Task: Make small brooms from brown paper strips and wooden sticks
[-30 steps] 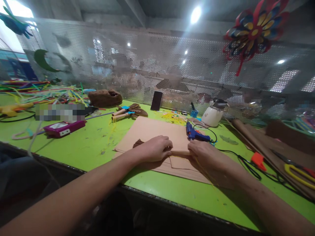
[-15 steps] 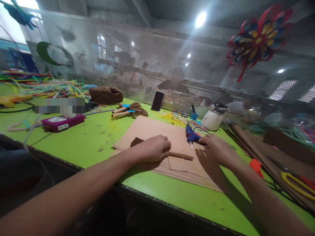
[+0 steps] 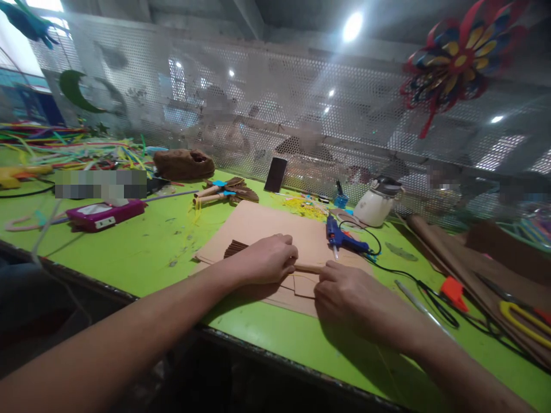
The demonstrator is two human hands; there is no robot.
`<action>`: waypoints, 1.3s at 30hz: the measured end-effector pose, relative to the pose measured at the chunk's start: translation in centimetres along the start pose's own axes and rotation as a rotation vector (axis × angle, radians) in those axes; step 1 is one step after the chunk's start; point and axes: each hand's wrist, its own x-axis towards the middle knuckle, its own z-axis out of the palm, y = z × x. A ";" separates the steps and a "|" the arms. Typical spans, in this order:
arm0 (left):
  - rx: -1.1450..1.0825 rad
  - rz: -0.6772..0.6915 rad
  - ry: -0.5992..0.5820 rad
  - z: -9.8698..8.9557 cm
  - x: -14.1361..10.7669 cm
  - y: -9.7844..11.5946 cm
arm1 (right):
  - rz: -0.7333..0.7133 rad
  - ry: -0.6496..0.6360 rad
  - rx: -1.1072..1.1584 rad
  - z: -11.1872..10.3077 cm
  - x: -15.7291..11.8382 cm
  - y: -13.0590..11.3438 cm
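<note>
My left hand (image 3: pixel 273 258) is closed around a thin rolled paper tube (image 3: pixel 310 268) just above a stack of tan paper sheets (image 3: pixel 271 221). A dark brown pleated paper piece (image 3: pixel 235 248) sticks out to the left, behind that wrist. At the tube's right end, my right hand (image 3: pixel 344 289) has its fingers curled and closed on it. Thin yellow string shows near the tube, over a small cut paper piece (image 3: pixel 305 285). Behind my right hand a blue glue gun (image 3: pixel 344 236) lies on the sheets, nozzle towards me.
Finished-looking pleated pieces with tubes (image 3: pixel 226 192) lie farther back. Around the green table (image 3: pixel 172 287) are a purple power strip (image 3: pixel 105 215), a phone (image 3: pixel 275 174), a white jug (image 3: pixel 373 203), yellow-handled scissors (image 3: pixel 523 324), brown paper rolls and a black cable (image 3: pixel 424 287).
My right hand has left the glue gun's handle and come down and left to the tube's right end. My left hand stays on the tube.
</note>
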 end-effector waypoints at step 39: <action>-0.138 0.013 0.021 0.6 0.2 -1.1 | 0.095 0.134 0.266 2.1 -0.3 0.1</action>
